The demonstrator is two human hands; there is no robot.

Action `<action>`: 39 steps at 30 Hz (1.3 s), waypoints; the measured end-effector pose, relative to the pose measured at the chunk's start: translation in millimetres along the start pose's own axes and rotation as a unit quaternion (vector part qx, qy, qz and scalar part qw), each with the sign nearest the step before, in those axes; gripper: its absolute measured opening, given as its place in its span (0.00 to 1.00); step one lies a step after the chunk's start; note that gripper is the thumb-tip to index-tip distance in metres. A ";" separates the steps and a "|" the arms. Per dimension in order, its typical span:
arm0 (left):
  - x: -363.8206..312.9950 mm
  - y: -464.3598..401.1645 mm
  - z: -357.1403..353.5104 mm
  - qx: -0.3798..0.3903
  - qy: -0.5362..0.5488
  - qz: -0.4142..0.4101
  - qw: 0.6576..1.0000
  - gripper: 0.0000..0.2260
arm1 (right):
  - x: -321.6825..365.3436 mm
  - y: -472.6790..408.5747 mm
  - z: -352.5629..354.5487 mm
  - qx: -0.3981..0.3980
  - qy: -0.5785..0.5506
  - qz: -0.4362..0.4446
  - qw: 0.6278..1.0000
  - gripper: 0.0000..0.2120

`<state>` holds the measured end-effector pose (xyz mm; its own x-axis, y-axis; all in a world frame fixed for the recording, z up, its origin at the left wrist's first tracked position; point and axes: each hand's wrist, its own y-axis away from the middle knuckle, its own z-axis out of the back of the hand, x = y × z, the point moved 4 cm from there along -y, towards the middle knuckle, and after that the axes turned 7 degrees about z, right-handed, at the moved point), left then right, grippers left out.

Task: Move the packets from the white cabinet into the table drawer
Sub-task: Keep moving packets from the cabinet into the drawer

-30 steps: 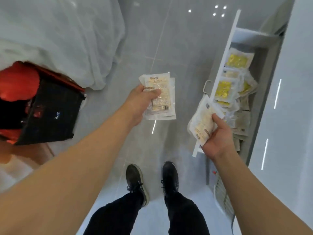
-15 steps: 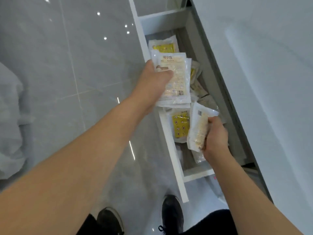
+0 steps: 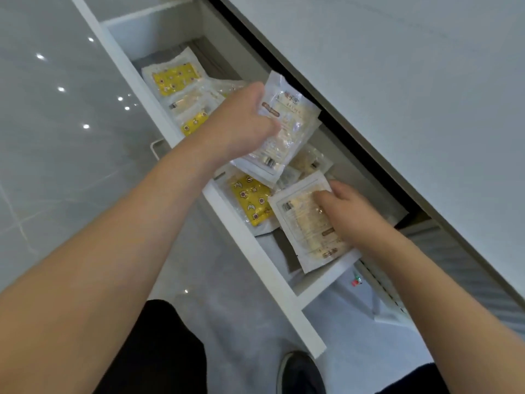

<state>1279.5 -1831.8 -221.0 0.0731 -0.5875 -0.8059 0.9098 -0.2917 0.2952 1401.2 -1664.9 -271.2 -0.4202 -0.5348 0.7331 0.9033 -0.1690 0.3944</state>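
Note:
The white table drawer stands pulled out below the white tabletop. Several packets lie inside it, some with yellow patterned fronts, some clear and beige. My left hand grips a small stack of clear beige packets and holds it over the middle of the drawer. My right hand rests its fingers on another beige packet, which lies flat at the near end of the drawer. Whether the thumb sits under that packet is hidden.
Glossy grey floor tiles fill the left. A metal handle sticks out from the drawer front. My dark trousers and a black shoe are at the bottom. A white ribbed object stands under the table at right.
The view has swung closer over the drawer. My left hand carried its packets further in over the drawer. My right hand lowered its packet, now flat at the drawer's near end.

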 end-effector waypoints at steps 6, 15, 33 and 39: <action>-6.2 7.6 -2.8 -0.008 -0.012 -0.003 1.000 0.20 | 6.4 14.3 0.5 -0.033 0.090 0.060 0.994 0.07; -5.0 6.1 5.3 -0.029 0.055 -0.009 0.998 0.09 | 6.4 16.6 -11.5 0.112 0.173 0.051 0.977 0.18; -2.5 -1.3 -11.5 0.105 0.033 -0.038 0.993 0.12 | -9.4 7.5 14.2 0.051 0.393 -0.021 0.918 0.09; -2.9 -5.7 -3.3 0.023 0.054 -0.095 0.994 0.11 | -6.3 4.4 15.7 0.049 0.387 -0.025 0.920 0.07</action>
<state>1275.5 -1825.9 -222.1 -0.0529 -0.4355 -0.8986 0.8921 -0.4250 0.1534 1406.5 -1649.3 -265.3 -0.2392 -0.9645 0.1122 0.8560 -0.1549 0.4932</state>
